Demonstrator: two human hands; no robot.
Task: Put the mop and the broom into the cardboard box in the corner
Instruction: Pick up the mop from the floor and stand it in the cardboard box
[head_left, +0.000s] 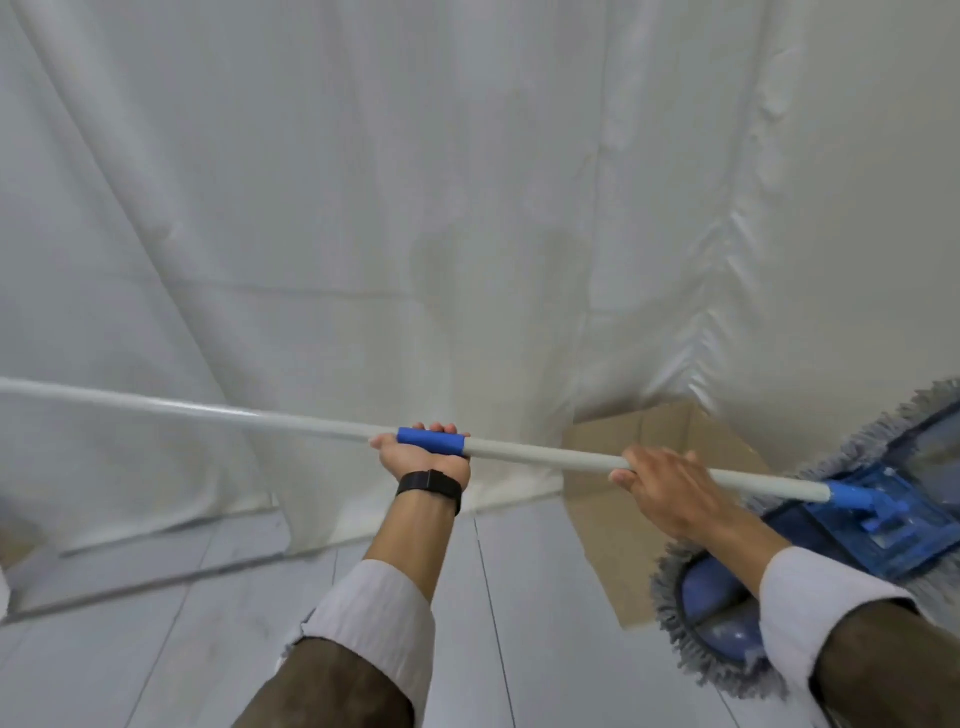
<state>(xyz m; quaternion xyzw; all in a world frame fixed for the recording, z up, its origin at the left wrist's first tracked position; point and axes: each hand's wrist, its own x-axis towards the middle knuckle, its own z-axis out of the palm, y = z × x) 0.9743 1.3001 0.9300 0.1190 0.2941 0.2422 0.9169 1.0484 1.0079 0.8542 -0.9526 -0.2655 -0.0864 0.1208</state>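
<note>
I hold a flat mop (540, 453) almost level across the view. Its white pole has a blue collar, and its blue head (852, 525) with a grey fringe sits at the right, over the box. My left hand (423, 451) grips the pole at the blue collar. My right hand (662, 480) grips the pole closer to the head. The open cardboard box (613, 519) stands on the floor in the corner, partly hidden behind my right arm and the mop head. No broom is in view.
White cloth sheets (363, 208) hang as walls behind and to the left, meeting at the corner above the box. The floor (156, 649) is pale grey planks. The pole's far end reaches the left edge of the view.
</note>
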